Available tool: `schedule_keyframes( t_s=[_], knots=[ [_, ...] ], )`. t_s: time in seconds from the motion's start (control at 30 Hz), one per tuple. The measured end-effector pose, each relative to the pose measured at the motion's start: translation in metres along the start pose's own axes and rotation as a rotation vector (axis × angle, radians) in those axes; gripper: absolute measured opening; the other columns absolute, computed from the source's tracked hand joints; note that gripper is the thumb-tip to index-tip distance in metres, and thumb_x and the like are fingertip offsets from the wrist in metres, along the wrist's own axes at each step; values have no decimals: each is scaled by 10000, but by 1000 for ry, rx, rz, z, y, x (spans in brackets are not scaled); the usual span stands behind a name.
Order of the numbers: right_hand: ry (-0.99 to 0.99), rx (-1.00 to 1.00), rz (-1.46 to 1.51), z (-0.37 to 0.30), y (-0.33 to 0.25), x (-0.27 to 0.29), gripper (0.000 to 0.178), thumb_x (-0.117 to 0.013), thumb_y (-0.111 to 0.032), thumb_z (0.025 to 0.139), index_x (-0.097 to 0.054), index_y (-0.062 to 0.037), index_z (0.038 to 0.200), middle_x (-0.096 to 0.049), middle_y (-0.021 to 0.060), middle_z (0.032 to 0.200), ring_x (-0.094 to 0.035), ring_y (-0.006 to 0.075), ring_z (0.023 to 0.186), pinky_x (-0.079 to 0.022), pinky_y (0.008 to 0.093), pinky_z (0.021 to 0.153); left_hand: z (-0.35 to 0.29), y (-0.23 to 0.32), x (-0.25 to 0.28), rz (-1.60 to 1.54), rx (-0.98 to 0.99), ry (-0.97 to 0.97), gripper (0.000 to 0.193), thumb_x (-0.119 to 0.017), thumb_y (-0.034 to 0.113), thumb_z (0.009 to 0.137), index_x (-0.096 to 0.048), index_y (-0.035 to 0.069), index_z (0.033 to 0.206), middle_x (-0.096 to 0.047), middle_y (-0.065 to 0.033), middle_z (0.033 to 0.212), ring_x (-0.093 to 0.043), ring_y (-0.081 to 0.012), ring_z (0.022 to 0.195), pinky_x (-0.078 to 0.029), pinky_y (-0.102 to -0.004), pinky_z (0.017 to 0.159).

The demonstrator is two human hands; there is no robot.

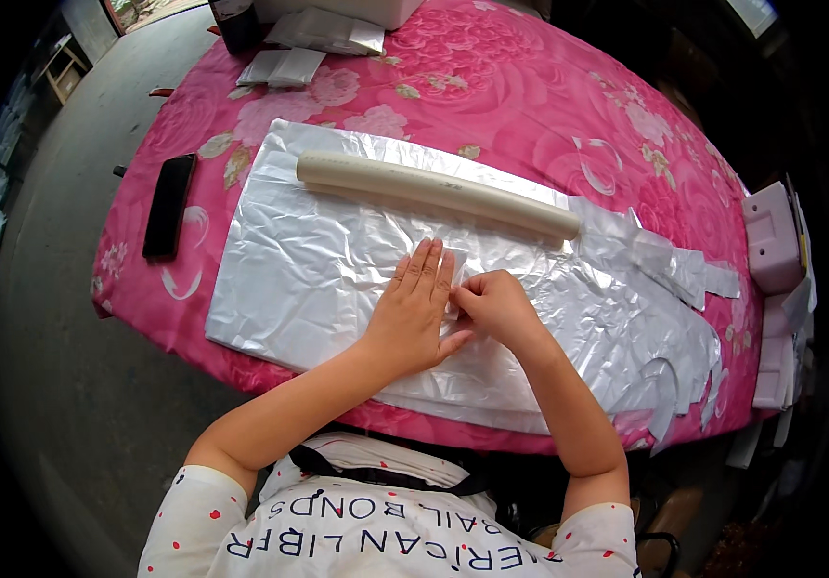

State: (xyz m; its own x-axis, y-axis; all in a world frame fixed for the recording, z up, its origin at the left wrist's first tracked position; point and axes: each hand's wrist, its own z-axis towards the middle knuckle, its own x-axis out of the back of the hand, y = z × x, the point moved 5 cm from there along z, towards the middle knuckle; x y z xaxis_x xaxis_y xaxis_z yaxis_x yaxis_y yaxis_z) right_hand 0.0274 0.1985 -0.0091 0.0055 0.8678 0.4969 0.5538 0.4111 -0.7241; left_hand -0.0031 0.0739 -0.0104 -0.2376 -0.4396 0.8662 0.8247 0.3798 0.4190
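Red-spotted white shirt (366,530) is seen closest, and just beyond it the silvery plastic sheeting (280,250) is laid over a pink floral tablecloth (520,116). Left hand (414,308) is pressed flat on the sheeting, fingers stretched out, thumb spread! Right beside it, the right hand (499,303) is curled, thumb and forefinger pressed together; whether any film is pinched there cannot be told. Beyond both, a pale tube (439,193) is laid across the sheeting.
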Motion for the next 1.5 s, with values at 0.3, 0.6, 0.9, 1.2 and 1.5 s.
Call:
schedule_keyframes(
  t_s=[0.3, 0.6, 0.9, 1.2, 1.5],
  knots=[
    [96, 90, -283, -15, -14, 4, 230, -704, -216, 650, -636, 4, 658, -605, 106, 556, -598, 170, 501, -476, 276, 504, 2, -1, -8, 58, 96, -151, 1072, -532, 633, 733, -120, -126, 1367, -84, -286, 1448, -20, -372, 1376, -6, -455, 1110],
    [291, 558, -667, -27, -54, 16, 216, -714, -229, 681, -638, -49, 774, -634, 72, 744, -606, 251, 674, -482, 361, 634, -39, -3, 27, -74, -16, 93, 964, -610, 466, 773, -89, -49, 1400, 16, -280, 1453, 26, -404, 1362, -71, -477, 1099],
    [154, 863, -493, -3, -57, -64, 510, -561, -362, 848, -480, -93, 1274, -330, 179, 1400, -277, 325, 1317, -209, 455, 1065, -170, -18, 57, -974, 665, -516, 336, -517, 104, 901, -510, 9, 1222, -582, -141, 1162, -591, -200, 1026, -454, -294, 891],
    [-285, 1048, -289, -65, -79, -166, 370, -527, -267, 881, -527, -71, 1196, -324, 173, 1402, -220, 340, 1341, -197, 480, 1069, -207, -52, 43, -1175, 1070, -217, 231, -550, 172, 895, -619, 0, 1034, -656, -96, 931, -635, -176, 812, -503, -285, 712],
    [-289, 435, 325, -39, -68, -89, 121, -635, -120, 791, -638, -37, 879, -591, 77, 1053, -494, 293, 1084, -378, 375, 925, -131, -60, 83, -1123, 821, -44, 251, -688, 103, 784, -628, 10, 1010, -665, -54, 873, -592, -90, 734, -483, -234, 686]
  ],
)
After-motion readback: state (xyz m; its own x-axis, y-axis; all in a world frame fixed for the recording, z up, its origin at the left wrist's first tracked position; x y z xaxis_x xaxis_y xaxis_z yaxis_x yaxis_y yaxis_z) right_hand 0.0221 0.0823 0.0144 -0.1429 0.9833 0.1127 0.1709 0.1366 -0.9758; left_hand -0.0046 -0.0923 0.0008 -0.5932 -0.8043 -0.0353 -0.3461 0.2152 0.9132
